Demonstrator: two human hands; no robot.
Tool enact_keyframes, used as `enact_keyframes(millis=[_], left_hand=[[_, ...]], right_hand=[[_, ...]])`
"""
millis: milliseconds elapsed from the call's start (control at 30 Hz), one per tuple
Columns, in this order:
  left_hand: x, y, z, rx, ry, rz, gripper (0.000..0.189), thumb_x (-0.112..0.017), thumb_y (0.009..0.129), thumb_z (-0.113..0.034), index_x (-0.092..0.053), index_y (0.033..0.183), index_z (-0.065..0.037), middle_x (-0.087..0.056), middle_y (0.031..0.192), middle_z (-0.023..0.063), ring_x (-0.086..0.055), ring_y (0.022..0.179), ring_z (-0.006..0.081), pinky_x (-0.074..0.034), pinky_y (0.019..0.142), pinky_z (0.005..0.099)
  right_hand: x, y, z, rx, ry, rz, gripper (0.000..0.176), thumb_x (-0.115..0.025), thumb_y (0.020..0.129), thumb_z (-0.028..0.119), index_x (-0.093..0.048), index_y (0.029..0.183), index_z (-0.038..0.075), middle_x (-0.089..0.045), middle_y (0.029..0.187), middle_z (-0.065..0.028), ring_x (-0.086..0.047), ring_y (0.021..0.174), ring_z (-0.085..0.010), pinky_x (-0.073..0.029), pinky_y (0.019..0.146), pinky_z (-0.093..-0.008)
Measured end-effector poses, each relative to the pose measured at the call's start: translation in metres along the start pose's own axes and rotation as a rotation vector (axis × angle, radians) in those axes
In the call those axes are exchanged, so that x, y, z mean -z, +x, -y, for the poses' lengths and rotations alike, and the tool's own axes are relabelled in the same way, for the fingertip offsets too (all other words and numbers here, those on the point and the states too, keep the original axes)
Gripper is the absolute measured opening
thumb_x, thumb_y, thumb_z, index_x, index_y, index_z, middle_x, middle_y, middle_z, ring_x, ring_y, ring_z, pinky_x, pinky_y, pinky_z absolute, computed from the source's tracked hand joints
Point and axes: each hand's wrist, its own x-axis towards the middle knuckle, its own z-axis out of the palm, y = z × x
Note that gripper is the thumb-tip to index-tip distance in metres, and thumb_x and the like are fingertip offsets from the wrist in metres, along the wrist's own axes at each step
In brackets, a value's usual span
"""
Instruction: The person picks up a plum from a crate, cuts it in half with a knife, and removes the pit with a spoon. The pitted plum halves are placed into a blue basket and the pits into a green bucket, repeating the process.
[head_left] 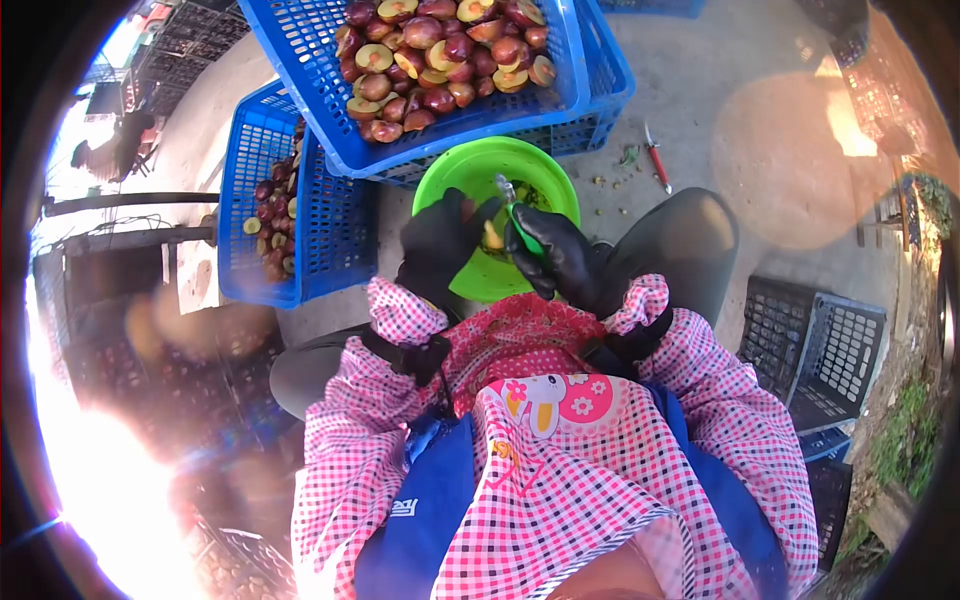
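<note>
Over a bright green basin, both my hands are at work in black gloves. My left hand is closed around a plum, mostly hidden by the fingers. A green-handled tool with a silver metal end is gripped in my right hand; its tip points up and away from me, close beside my left fingers. Below the hands, small greenish-yellow bits lie in the basin.
A blue crate of cut plums rests tilted on another beyond the basin. Left of it stands a second blue crate with plums. A red-handled knife lies on the concrete floor. Black crates stand at right.
</note>
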Motion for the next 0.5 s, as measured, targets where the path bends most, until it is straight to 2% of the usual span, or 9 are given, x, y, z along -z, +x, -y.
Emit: enact_keyframes(millis=[33,100,133,200,233,267,333,400,500], left_hand=[[0.012,0.004,-0.001,0.15,0.243,0.116,0.036,-0.055,0.092,-0.044,-0.062,0.106,-0.012,-0.066,0.083,0.0158,-0.067,0.074,0.0356,-0.053,0.063,0.0423],[0.02,0.001,0.063,0.122,0.291,-0.2,0.041,-0.057,0.09,-0.048,-0.063,0.109,-0.012,-0.066,0.082,0.0155,-0.066,0.07,0.0383,-0.052,0.062,0.0453],[0.045,0.003,0.097,0.316,0.278,-0.332,0.042,-0.058,0.09,-0.048,-0.062,0.111,-0.012,-0.067,0.084,0.0164,-0.066,0.073,0.0394,-0.051,0.065,0.0473],[0.112,0.006,0.097,0.527,0.338,-0.477,0.043,-0.058,0.09,-0.046,-0.062,0.114,-0.011,-0.068,0.09,0.0191,-0.067,0.078,0.0401,-0.051,0.069,0.0503],[0.149,0.004,0.078,0.545,0.416,-0.488,0.043,-0.057,0.091,-0.045,-0.061,0.116,-0.01,-0.068,0.094,0.0209,-0.067,0.082,0.0398,-0.05,0.071,0.0514],[0.142,0.008,0.087,0.55,0.419,-0.485,0.043,-0.057,0.091,-0.045,-0.061,0.116,-0.01,-0.068,0.094,0.0209,-0.067,0.082,0.0398,-0.05,0.071,0.0514],[0.12,0.035,0.111,0.148,0.332,-0.609,0.042,-0.057,0.091,-0.041,-0.06,0.117,-0.008,-0.067,0.102,0.0244,-0.067,0.089,0.0376,-0.05,0.075,0.0516],[0.103,0.058,0.066,0.257,0.156,-0.228,0.04,-0.058,0.09,-0.039,-0.062,0.115,-0.007,-0.067,0.099,0.0253,-0.067,0.089,0.0376,-0.052,0.075,0.0498],[0.033,0.115,0.119,0.101,0.33,-0.223,0.061,-0.048,0.09,-0.059,-0.065,0.103,-0.002,-0.069,0.094,0.024,-0.068,0.086,0.0412,-0.054,0.072,0.0512]], right_hand=[[0.002,0.001,0.002,-0.004,-0.032,-0.108,0.045,-0.041,0.101,0.044,-0.056,0.088,0.004,-0.046,0.054,-0.0011,-0.037,0.035,-0.0104,-0.033,0.037,-0.0249],[0.002,0.002,0.004,-0.012,-0.196,-0.152,0.045,-0.043,0.101,0.044,-0.057,0.088,0.003,-0.049,0.055,-0.0016,-0.04,0.036,-0.0104,-0.035,0.038,-0.025],[0.0,-0.001,0.004,-0.024,-0.187,-0.191,0.045,-0.045,0.1,0.044,-0.058,0.088,0.003,-0.05,0.056,-0.0019,-0.041,0.036,-0.0103,-0.035,0.038,-0.0253],[-0.002,-0.002,0.004,-0.04,-0.177,-0.232,0.045,-0.046,0.1,0.044,-0.058,0.087,0.002,-0.051,0.056,-0.0021,-0.042,0.037,-0.0102,-0.034,0.038,-0.0256],[-0.003,-0.003,0.004,-0.025,-0.188,-0.216,0.045,-0.046,0.1,0.044,-0.058,0.088,0.002,-0.051,0.055,-0.0021,-0.042,0.036,-0.0102,-0.034,0.038,-0.0256],[-0.004,-0.003,0.004,-0.01,-0.198,-0.196,0.045,-0.046,0.1,0.044,-0.059,0.088,0.002,-0.05,0.055,-0.0022,-0.042,0.036,-0.0101,-0.034,0.038,-0.0257],[-0.001,0.004,0.003,0.002,-0.221,-0.178,0.045,-0.046,0.1,0.043,-0.059,0.089,0.001,-0.05,0.055,-0.0024,-0.043,0.036,-0.0101,-0.035,0.038,-0.0256],[-0.002,0.005,0.002,0.003,-0.244,-0.174,0.045,-0.047,0.099,0.043,-0.059,0.09,0.001,-0.05,0.054,-0.0026,-0.043,0.036,-0.0101,-0.035,0.039,-0.0256],[-0.006,0.002,0.008,0.013,-0.221,-0.208,0.047,-0.047,0.099,0.044,-0.059,0.09,0.0,-0.051,0.056,-0.003,-0.043,0.037,-0.0097,-0.035,0.04,-0.0253]])
